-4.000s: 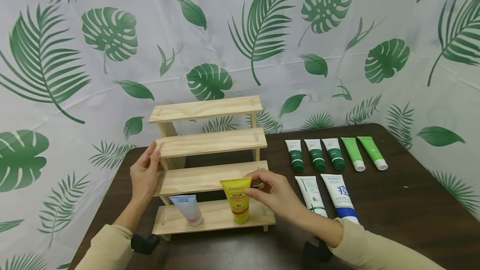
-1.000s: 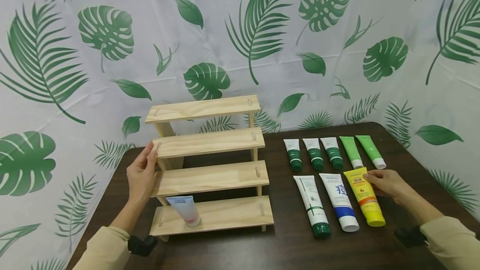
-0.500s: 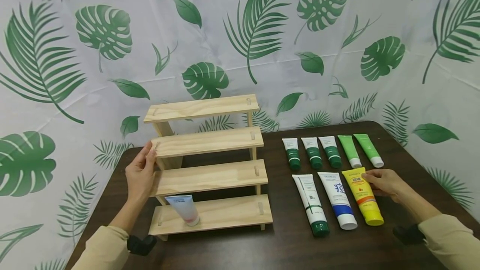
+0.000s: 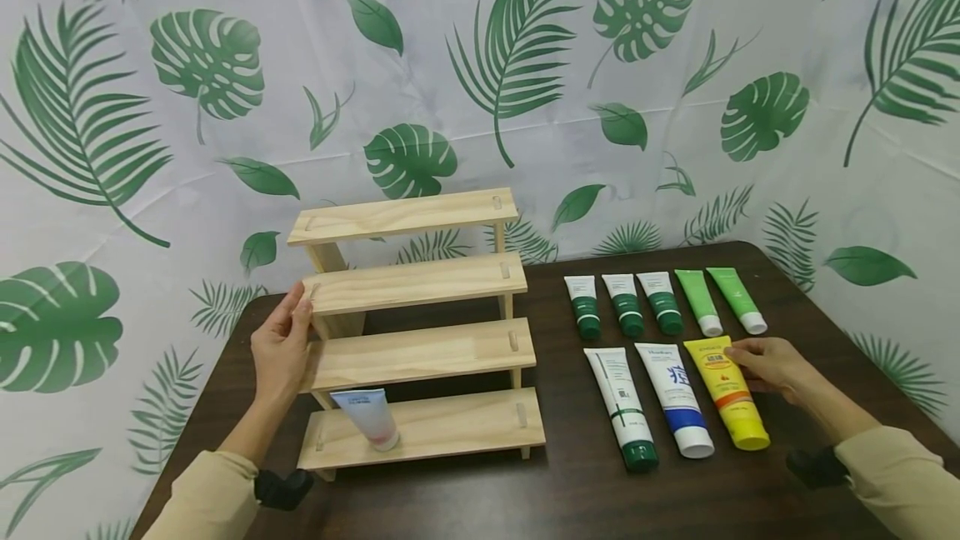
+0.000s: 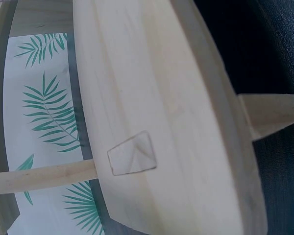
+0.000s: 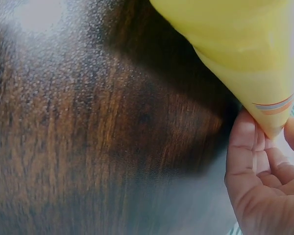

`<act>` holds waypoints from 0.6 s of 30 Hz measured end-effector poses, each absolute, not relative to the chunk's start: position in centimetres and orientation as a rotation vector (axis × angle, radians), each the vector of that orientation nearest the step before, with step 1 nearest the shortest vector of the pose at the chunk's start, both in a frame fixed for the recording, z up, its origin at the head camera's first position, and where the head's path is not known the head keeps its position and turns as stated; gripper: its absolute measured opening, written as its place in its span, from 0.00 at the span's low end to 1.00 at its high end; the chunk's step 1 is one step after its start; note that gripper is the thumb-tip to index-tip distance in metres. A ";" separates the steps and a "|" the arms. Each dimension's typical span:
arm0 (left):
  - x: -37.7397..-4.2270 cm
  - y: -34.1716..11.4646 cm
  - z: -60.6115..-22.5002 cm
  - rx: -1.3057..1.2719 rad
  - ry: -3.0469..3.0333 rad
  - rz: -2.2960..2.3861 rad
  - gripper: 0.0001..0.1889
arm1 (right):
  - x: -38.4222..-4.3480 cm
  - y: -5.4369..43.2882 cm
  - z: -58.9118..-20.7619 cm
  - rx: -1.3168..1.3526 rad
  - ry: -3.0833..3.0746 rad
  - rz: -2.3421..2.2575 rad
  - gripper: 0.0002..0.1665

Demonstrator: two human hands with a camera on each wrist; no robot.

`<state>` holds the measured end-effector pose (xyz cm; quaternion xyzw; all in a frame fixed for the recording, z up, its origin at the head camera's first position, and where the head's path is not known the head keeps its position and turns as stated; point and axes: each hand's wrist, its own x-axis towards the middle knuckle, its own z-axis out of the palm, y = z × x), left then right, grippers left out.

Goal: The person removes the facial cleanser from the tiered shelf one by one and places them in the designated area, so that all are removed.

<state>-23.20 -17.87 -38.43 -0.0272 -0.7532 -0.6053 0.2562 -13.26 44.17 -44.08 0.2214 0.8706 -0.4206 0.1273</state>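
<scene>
In the head view, my right hand (image 4: 768,363) pinches the flat crimped end of a yellow squeeze tube (image 4: 726,390) with an orange band. Its yellow cap points toward me, at the right end of the front row of tubes. The right wrist view shows thumb and fingers at the narrow edge of this yellow tube (image 6: 245,63). My left hand (image 4: 281,348) holds the left side of a four-step wooden display rack (image 4: 420,283) at its second-highest step. A pale blue and pink tube (image 4: 367,417) stands on its cap, tilted, on the lowest step.
Beside the yellow tube lie a white tube with a blue band (image 4: 675,398) and a white tube with a green cap (image 4: 621,407). Behind them are several small green-and-white tubes (image 4: 624,305) and two bright green tubes (image 4: 717,301). A leaf-print cloth (image 4: 480,65) hangs behind the dark table (image 4: 810,340).
From four seconds ago, my right hand has carried the yellow tube from the rack's lowest step rightward to the table's front row. Over the last second both hands stay nearly still.
</scene>
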 end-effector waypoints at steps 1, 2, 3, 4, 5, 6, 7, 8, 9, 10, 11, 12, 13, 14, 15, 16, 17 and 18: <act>-23.2 -17.8 -38.4 -0.075 -2.045 -1.643 0.20 | -13.3 44.2 -44.1 0.646 2.537 -1.221 0.42; -23.2 -17.8 -38.4 -0.075 -2.046 -1.643 0.20 | -13.2 44.2 -44.1 0.647 2.541 -1.220 0.42; -23.2 -17.8 -38.4 -0.073 -2.048 -1.642 0.20 | -13.2 44.2 -44.1 0.645 2.546 -1.218 0.41; -23.2 -17.8 -38.4 -0.071 -2.049 -1.643 0.20 | -13.2 44.2 -44.1 0.642 2.552 -1.216 0.41; -23.2 -17.8 -38.4 -0.068 -2.053 -1.642 0.20 | -13.2 44.2 -44.1 0.640 2.557 -1.214 0.41; -23.2 -17.8 -38.3 -0.066 -2.055 -1.643 0.20 | -13.1 44.1 -44.1 0.637 2.560 -1.213 0.41; -23.2 -17.8 -38.3 -0.063 -2.060 -1.641 0.20 | -13.1 44.1 -44.1 0.636 2.563 -1.213 0.40; -23.1 -17.8 -38.3 -0.061 -2.064 -1.638 0.20 | -13.1 44.1 -44.1 0.635 2.564 -1.214 0.41; -23.1 -17.8 -38.3 -0.059 -2.066 -1.639 0.20 | -13.1 44.1 -44.1 0.634 2.565 -1.212 0.40; -23.1 -17.8 -38.3 -0.059 -2.069 -1.639 0.20 | -13.1 44.1 -44.1 0.635 2.566 -1.211 0.41; -23.1 -17.8 -38.2 -0.057 -2.069 -1.640 0.20 | -13.1 44.1 -44.1 0.635 2.566 -1.212 0.41; -23.1 -17.8 -38.2 -0.058 -2.069 -1.640 0.20 | -13.1 44.1 -44.1 0.636 2.565 -1.213 0.41; -23.1 -17.8 -38.2 -0.059 -2.068 -1.640 0.20 | -13.1 44.1 -44.1 0.639 2.564 -1.214 0.42; -23.1 -17.8 -38.2 -0.061 -2.064 -1.643 0.20 | -13.2 44.1 -44.1 0.655 2.563 -1.211 0.41; -23.1 -17.8 -38.2 -0.063 -2.060 -1.643 0.20 | -13.2 44.1 -44.2 0.661 2.563 -1.209 0.42; -23.1 -17.8 -38.2 -0.065 -2.058 -1.641 0.20 | -13.2 44.0 -44.2 0.664 2.564 -1.208 0.42; -23.1 -17.8 -38.2 -0.066 -2.055 -1.641 0.19 | -13.2 44.0 -44.1 0.667 2.564 -1.207 0.42; -23.1 -17.8 -38.2 -0.068 -2.054 -1.639 0.19 | -13.2 44.0 -44.1 0.671 2.566 -1.205 0.42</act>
